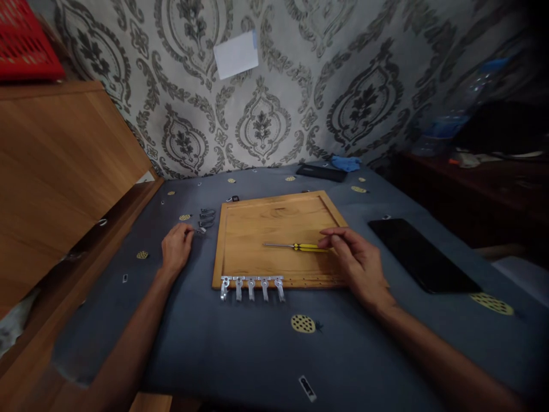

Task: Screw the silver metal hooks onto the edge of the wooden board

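At the left of the wooden board (253, 223), my left hand (176, 249) is closed, with thumb and forefinger pinched on a small metal hinge (201, 230). Several similar hinges (207, 216) lie in a column just beyond those fingertips. My right hand (362, 266) is over the board's right side, its bent fingers closed at the handle end of a yellow-and-black screwdriver (300, 247). The shaft points left across the panel. Along the near edge, several silver hinges (251, 289) sit in a row, with small holes continuing to their right.
A black phone-like slab (422, 254) lies right of the board. Behind are a dark case (321, 173) and a blue cloth (345, 163). A wooden cabinet (64, 183) borders the left; a plastic bottle (454, 120) stands at the right. Patterned wall (261, 123) closes the back.
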### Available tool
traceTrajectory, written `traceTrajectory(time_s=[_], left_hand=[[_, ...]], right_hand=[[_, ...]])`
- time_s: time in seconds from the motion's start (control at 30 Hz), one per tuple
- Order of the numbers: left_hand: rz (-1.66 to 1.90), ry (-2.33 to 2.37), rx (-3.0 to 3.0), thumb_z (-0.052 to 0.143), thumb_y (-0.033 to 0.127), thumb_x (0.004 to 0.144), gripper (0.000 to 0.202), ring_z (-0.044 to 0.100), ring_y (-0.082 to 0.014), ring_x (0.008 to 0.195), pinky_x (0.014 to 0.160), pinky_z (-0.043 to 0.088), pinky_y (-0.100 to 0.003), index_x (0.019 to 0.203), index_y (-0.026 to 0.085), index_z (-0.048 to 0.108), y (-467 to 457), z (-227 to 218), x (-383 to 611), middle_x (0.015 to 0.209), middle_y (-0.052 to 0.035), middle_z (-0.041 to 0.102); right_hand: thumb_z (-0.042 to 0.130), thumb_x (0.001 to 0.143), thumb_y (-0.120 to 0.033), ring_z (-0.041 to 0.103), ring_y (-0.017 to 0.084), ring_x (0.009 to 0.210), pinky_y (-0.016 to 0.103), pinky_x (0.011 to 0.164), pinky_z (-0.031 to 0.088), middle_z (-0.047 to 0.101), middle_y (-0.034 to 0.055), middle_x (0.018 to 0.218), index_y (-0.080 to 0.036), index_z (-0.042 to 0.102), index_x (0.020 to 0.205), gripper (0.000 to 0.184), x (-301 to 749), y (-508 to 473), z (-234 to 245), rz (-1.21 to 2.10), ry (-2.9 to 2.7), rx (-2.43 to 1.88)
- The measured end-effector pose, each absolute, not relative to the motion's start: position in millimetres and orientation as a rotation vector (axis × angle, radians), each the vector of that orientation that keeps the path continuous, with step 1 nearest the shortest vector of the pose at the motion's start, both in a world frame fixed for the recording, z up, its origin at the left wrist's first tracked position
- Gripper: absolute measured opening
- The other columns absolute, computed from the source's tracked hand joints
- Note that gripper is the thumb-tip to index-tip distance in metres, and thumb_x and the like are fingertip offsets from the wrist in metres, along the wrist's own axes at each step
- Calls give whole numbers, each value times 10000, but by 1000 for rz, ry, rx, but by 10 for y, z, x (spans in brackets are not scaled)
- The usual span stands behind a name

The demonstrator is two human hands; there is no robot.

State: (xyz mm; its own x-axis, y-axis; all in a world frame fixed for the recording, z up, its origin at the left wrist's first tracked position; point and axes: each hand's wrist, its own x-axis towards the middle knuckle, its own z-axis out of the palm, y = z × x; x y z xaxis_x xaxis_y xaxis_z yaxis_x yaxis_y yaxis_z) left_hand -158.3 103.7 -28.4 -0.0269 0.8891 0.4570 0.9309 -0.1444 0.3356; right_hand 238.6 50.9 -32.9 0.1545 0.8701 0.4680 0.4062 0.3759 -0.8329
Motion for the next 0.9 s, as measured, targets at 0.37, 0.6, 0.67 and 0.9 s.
traceTrajectory(time_s=[0.37, 0.6, 0.67, 0.9], left_hand=[[-1323, -1948, -2603, 615, 323, 832, 132, 655, -189, 758, 687, 525, -303, 840, 201, 664, 849, 44, -894, 807, -19, 705], [-1051, -1793, -3269, 642, 366, 762, 165, 649, -198, 709, 676, 523, -315, 789, 208, 684, 831, 321, -205, 756, -21, 710], [-925, -1742, -3415, 647, 384, 754, 177, 642, -198, 704, 666, 518, -315, 786, 214, 685, 856, 379, -94, 752, -21, 708], [-673, -1625, -3644, 658, 412, 737, 202, 606, -192, 705, 667, 498, -308, 796, 219, 674, 1015, 490, 31, 761, -20, 680]], right_hand=[[552, 914, -233, 659, 232, 873, 414, 790, 544, 709, 51, 899, -240, 644, 990, 119, 2228, 274, -127, 378, -1853, -966], [509, 952, -157, 649, 179, 811, 350, 725, 575, 678, 62, 990, -236, 513, 1348, 405, 2174, 220, -157, 440, -1943, -922], [502, 955, -153, 640, 176, 806, 344, 725, 570, 670, 59, 968, -224, 540, 1329, 383, 2189, 237, -167, 458, -1947, -916], [553, 957, -227, 625, 166, 811, 329, 756, 525, 670, 44, 881, -199, 699, 1012, 159, 2262, 310, -175, 615, -1932, -901]])
